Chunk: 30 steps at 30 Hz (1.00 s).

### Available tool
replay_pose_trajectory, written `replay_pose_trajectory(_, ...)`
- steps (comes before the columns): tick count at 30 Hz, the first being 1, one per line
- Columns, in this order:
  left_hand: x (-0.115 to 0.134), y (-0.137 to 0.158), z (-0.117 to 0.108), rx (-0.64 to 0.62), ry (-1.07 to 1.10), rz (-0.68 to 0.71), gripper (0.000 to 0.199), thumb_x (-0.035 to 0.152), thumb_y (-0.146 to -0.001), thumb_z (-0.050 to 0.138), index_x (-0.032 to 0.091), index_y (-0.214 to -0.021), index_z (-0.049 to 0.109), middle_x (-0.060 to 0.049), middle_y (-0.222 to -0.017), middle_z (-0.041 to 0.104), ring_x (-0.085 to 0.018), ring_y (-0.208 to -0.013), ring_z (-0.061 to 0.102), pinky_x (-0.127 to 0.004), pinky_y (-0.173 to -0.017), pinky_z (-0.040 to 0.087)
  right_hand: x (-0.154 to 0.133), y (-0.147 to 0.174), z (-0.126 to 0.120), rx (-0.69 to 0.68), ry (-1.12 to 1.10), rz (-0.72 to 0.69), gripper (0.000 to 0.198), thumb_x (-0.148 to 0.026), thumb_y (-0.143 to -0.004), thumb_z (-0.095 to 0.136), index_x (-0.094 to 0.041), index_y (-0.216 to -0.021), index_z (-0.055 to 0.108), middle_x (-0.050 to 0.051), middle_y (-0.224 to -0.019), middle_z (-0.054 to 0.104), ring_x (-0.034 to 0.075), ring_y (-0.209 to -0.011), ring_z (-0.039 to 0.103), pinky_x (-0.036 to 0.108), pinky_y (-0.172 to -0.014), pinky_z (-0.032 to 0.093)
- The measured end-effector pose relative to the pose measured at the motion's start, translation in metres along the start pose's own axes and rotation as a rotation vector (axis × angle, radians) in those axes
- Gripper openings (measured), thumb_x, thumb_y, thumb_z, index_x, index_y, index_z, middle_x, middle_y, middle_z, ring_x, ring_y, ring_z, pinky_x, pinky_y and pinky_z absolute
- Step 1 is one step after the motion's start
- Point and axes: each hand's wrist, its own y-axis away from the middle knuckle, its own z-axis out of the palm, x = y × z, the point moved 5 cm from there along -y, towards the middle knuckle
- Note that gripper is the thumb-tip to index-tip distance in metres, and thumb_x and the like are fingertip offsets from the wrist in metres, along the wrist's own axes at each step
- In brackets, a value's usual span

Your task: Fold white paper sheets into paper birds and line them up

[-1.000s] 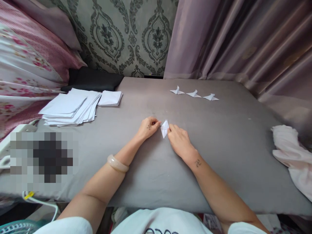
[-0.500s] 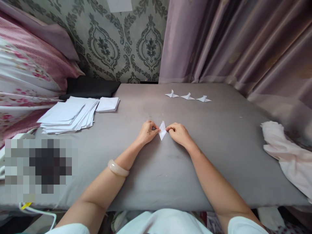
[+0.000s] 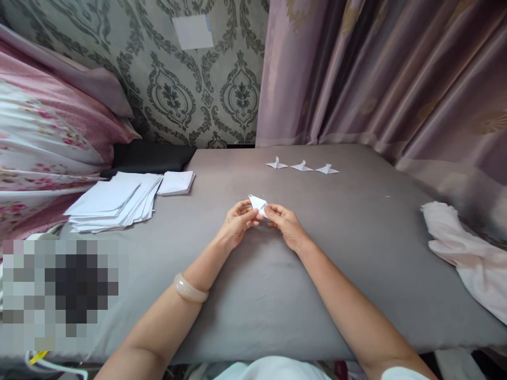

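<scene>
A small white folded paper piece (image 3: 258, 202) is held between my two hands over the middle of the grey table. My left hand (image 3: 238, 220) pinches its lower left part between thumb and fingers. From the other side, my right hand (image 3: 285, 224) grips the right end with the thumb on top. The paper's pointed end slants up to the left, and the fingertips hide its lower part. Farther back on the right, three finished-looking paper cranes (image 3: 302, 166) sit in a row with their wings spread.
Stacked white paper sheets (image 3: 114, 203) lie on the left, with a smaller stack (image 3: 176, 182) beside them. Behind these is a black folded cloth (image 3: 152, 157). A pale cloth (image 3: 463, 253) lies at the right edge of the grey table (image 3: 348, 237). Curtains and a patterned wall border the back.
The paper has gone from lying upright-pointed on the table to being lifted and tilted left in my hands. Both hands now grip it more fully. The camera view has tipped up slightly.
</scene>
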Motion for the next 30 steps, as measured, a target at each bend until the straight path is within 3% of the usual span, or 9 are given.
replay_pose_trajectory(4, -0.004, 0.001, 0.005, -0.013, 0.156, -0.067, 0.017, 0.01, -0.072, 0.072, 0.012, -0.084, 0.061, -0.001, -0.079, 0.066, -0.007, -0.069, 0.062, -0.018, -0.065, 0.053, -0.001, 0.004, 0.01, 0.0, -0.103, -0.092, 0.037, -0.04, -0.063, 0.078, -0.018, -0.091, 0.07, 0.003, -0.09, 0.072, 0.016, -0.086, 0.064, 0.028, -0.08, 0.047)
replay_pose_trajectory(12, -0.013, 0.005, 0.012, -0.132, 0.091, -0.093, 0.034, 0.019, -0.065, 0.081, 0.013, -0.092, 0.062, -0.005, -0.09, 0.067, -0.014, -0.079, 0.064, -0.022, -0.065, 0.05, 0.004, -0.002, -0.002, 0.205, 0.072, -0.274, 0.024, -0.04, -0.068, 0.074, -0.017, -0.075, 0.072, 0.003, -0.078, 0.069, 0.017, -0.072, 0.061, 0.029, -0.071, 0.047)
replay_pose_trajectory(15, -0.004, 0.003, 0.005, -0.058, -0.113, 0.101, 0.036, 0.022, -0.067, 0.079, 0.015, -0.095, 0.059, -0.006, -0.096, 0.065, -0.016, -0.088, 0.062, -0.026, -0.074, 0.049, -0.004, 0.001, -0.004, 0.227, 0.283, -0.439, 0.02, -0.038, -0.076, 0.068, -0.018, -0.079, 0.073, 0.003, -0.081, 0.067, 0.016, -0.072, 0.061, 0.028, -0.068, 0.047)
replay_pose_trajectory(18, 0.018, 0.007, 0.001, 0.009, -0.478, 0.494, 0.037, 0.022, -0.072, 0.075, 0.02, -0.106, 0.059, -0.007, -0.112, 0.062, -0.019, -0.103, 0.056, -0.031, -0.086, 0.045, -0.017, 0.009, -0.004, 0.249, 0.571, -0.668, 0.016, -0.031, -0.083, 0.062, -0.022, -0.087, 0.074, 0.003, -0.082, 0.064, 0.015, -0.077, 0.059, 0.027, -0.072, 0.046)
replay_pose_trajectory(22, 0.036, 0.017, 0.006, -0.004, -1.009, 0.909, 0.012, 0.023, -0.085, 0.063, 0.021, -0.097, 0.065, -0.006, -0.102, 0.067, -0.019, -0.1, 0.053, -0.036, -0.093, 0.041, -0.027, 0.021, 0.002, 0.239, 0.979, -0.879, 0.02, -0.021, -0.089, 0.054, -0.024, -0.091, 0.074, 0.004, -0.084, 0.064, 0.017, -0.081, 0.055, 0.028, -0.077, 0.043)
replay_pose_trajectory(26, 0.034, 0.023, 0.01, -0.035, -1.34, 1.082, 0.015, 0.024, -0.093, 0.05, 0.02, -0.091, 0.064, -0.006, -0.096, 0.067, -0.019, -0.093, 0.051, -0.034, -0.086, 0.04, -0.028, 0.027, 0.011, 0.198, 1.298, -0.971, 0.027, -0.013, -0.091, 0.046, -0.022, -0.092, 0.071, 0.005, -0.088, 0.066, 0.018, -0.083, 0.052, 0.031, -0.077, 0.038)
replay_pose_trajectory(30, 0.024, 0.021, 0.011, -0.072, -1.609, 1.07, 0.023, 0.023, -0.096, 0.042, 0.018, -0.087, 0.062, -0.007, -0.097, 0.066, -0.02, -0.091, 0.05, -0.034, -0.08, 0.037, -0.021, 0.023, 0.016, 0.137, 1.453, -0.934, 0.025, -0.014, -0.092, 0.045, -0.019, -0.09, 0.069, 0.006, -0.088, 0.065, 0.02, -0.084, 0.051, 0.033, -0.077, 0.035)
